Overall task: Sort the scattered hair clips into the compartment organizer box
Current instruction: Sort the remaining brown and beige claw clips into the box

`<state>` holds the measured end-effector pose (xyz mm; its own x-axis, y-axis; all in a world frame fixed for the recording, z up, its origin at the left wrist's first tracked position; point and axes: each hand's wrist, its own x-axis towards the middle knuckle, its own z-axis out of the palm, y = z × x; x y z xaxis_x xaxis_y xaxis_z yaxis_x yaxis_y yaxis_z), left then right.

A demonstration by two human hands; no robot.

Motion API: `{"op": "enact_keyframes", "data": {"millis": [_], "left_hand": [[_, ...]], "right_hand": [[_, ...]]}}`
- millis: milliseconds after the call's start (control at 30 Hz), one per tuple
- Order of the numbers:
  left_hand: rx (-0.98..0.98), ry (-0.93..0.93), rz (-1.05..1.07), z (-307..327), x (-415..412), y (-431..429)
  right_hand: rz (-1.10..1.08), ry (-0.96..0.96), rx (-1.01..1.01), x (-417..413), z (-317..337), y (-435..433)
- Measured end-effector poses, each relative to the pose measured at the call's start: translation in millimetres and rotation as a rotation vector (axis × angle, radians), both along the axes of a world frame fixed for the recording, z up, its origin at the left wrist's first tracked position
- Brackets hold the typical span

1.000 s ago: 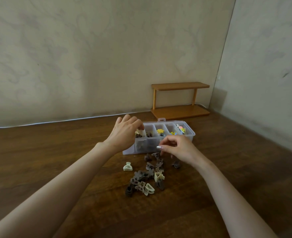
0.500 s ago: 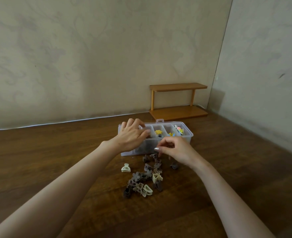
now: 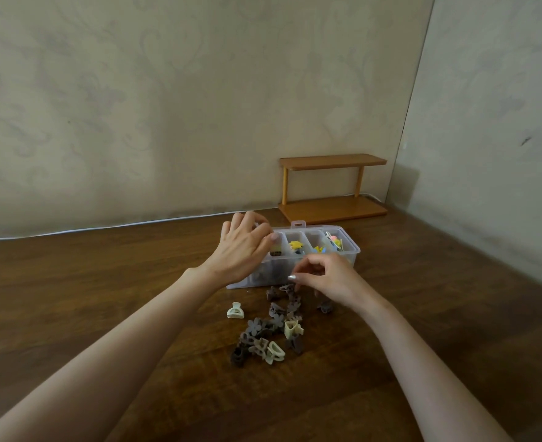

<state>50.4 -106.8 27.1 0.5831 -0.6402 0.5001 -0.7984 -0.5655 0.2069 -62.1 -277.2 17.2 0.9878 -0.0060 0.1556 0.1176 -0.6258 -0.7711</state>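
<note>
A clear compartment organizer box [image 3: 351,252] lies on the wooden table, with yellow, blue and pink clips in its right compartments. My left hand [image 3: 242,255] reaches over the box's left end with loosely bent fingers, and I see nothing in it. Brown and cream hair clips [image 3: 271,334] lie scattered in front of the box. My right hand [image 3: 328,279] hovers with curled fingers at the top of this pile, its fingertips at a brown clip [image 3: 284,289]. Whether it pinches that clip is hidden. One cream clip [image 3: 235,311] lies apart on the left.
A small two-tier wooden shelf [image 3: 331,186] stands against the wall behind the box. A white cable [image 3: 104,228] runs along the table's back edge. A single brown clip [image 3: 325,306] lies under my right wrist. Walls close the table at the back and right.
My left hand carried a cream clip down into the box's left end and now hangs over it, showing nothing in it. My right hand stayed at the top of the pile.
</note>
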Motion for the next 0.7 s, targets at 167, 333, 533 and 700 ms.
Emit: {"op": "enact_keyframes", "data": {"millis": [167, 333, 533, 700], "left_hand": [[-0.046, -0.073, -0.019, -1.7, -10.8, 7.3], [-0.049, -0.069, -0.063, -13.9, -21.8, 19.9], [-0.057, -0.064, -0.106, -32.1, -33.6, 35.2], [-0.070, -0.035, -0.109, -36.4, -37.5, 36.8]], "right_hand": [[0.131, 0.055, -0.006, -3.4, 5.7, 0.3], [0.356, 0.143, -0.096, -8.6, 9.5, 0.2], [0.339, 0.171, -0.231, -7.3, 6.9, 2.9], [0.293, 0.184, -0.254, -5.6, 5.8, 3.7]]}}
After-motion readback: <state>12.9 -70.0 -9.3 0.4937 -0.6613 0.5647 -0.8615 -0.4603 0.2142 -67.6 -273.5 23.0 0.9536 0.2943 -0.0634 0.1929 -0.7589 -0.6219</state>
